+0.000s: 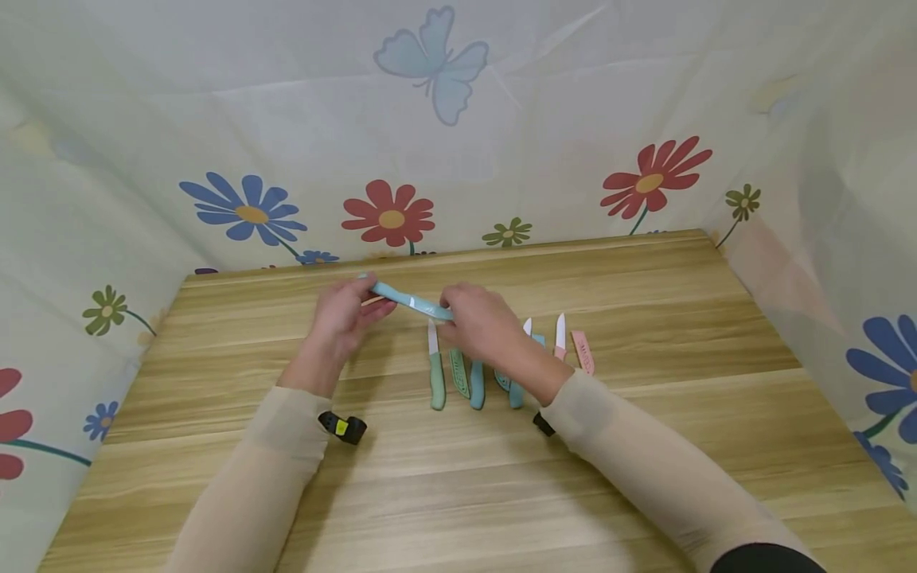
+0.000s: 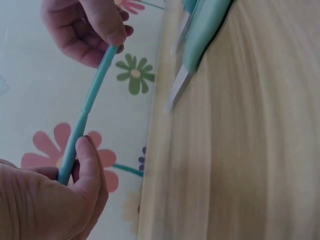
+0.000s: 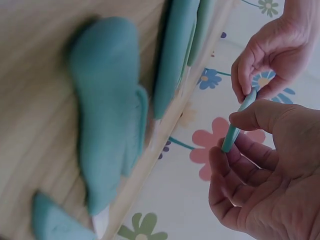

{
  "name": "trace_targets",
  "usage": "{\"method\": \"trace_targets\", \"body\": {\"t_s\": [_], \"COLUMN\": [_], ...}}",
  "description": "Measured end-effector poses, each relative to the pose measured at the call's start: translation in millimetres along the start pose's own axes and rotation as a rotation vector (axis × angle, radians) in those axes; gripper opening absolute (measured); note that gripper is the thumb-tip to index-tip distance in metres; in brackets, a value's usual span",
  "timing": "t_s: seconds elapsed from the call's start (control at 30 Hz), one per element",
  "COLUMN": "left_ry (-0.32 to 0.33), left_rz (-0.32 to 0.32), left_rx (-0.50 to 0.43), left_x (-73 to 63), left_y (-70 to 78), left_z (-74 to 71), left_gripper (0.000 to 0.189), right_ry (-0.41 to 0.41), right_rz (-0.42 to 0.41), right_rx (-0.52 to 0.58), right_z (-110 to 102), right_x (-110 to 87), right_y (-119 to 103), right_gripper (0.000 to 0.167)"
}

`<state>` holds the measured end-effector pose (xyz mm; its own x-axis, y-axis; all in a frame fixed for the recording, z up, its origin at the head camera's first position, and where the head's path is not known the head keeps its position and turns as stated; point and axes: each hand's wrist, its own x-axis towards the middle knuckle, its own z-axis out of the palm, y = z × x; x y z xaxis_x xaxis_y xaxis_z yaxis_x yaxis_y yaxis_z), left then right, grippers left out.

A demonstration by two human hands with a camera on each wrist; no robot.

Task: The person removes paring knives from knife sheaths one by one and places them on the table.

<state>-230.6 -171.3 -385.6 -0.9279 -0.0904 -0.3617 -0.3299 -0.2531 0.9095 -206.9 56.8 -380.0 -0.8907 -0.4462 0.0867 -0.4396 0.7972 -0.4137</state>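
Above the table, both hands hold a light blue paring knife (image 1: 390, 294) whose blade is covered by a matching sheath (image 2: 99, 80). My left hand (image 1: 338, 320) grips the handle end. Thumb and fingers of my right hand (image 1: 483, 320) pinch the sheath's far end. In the left wrist view, handle (image 2: 73, 142) and sheath meet in one line. Beneath and beside the right hand lie a green knife (image 1: 436, 380) with a bare blade, a green sheath (image 1: 459, 372), a blue knife (image 1: 477, 386) and another blue knife (image 1: 517, 395), partly hidden by the right hand and wrist.
Right of the forearm lie a pink knife (image 1: 560, 333) with a white blade and a pink sheath (image 1: 583, 352). The wood-grain table (image 1: 430, 493) meets a flower-printed cloth (image 1: 301, 119) at its back and sides. Black straps with cameras (image 1: 347, 428) sit on the wrists.
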Motion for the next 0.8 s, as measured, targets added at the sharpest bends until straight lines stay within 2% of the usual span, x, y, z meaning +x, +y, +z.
{"method": "trace_targets", "body": {"t_s": [0.23, 0.43, 0.57, 0.67, 0.8], "left_ry": [-0.016, -0.027, -0.045, -0.058, -0.075], "left_rz": [-0.030, -0.083, -0.092, -0.091, -0.088], "left_rx": [-0.075, -0.126, -0.169, -0.197, -0.216], "left_x": [-10.3, -20.3, -26.5, -32.0, -39.4], "left_y": [-12.9, -21.4, -26.0, -29.0, -33.0], "left_z": [13.7, 26.7, 35.7, 42.0, 49.0], "left_gripper": [0.020, 0.032, 0.037, 0.035, 0.022], "right_ry": [0.030, 0.054, 0.076, 0.100, 0.112], "right_rz": [0.017, 0.019, 0.009, -0.012, -0.041], "right_rx": [-0.008, -0.035, -0.032, -0.031, -0.032], "right_z": [-5, -10, -15, -18, -21], "right_x": [-12.9, -23.4, -31.2, -36.8, -42.1], "right_y": [14, 26, 33, 40, 48], "right_gripper": [0.020, 0.022, 0.021, 0.020, 0.022]}}
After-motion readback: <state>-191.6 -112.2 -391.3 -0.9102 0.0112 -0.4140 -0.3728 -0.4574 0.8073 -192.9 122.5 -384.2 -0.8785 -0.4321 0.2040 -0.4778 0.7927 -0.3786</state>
